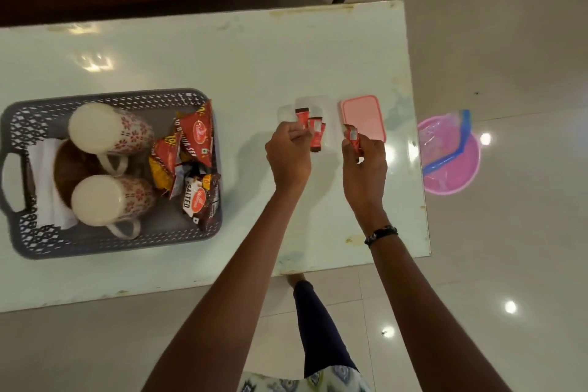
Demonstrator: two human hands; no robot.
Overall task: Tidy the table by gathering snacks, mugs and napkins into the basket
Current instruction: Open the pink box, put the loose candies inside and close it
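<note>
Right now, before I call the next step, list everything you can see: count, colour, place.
basket: 1, grey, table left
mugs: 2, white with red pattern, lying in basket
napkin: white, in basket under mugs, count unclear
snack packs: several, red, yellow and brown, basket right side
clear box: 1, open, table right
sachets: about 3, red, in clear box by left hand
lid: 1, pink, right of clear box
table: 1, pale glossy
tub: 1, pink, on floor right
left hand: pinches the sachets
right hand: holds one red sachet
</note>
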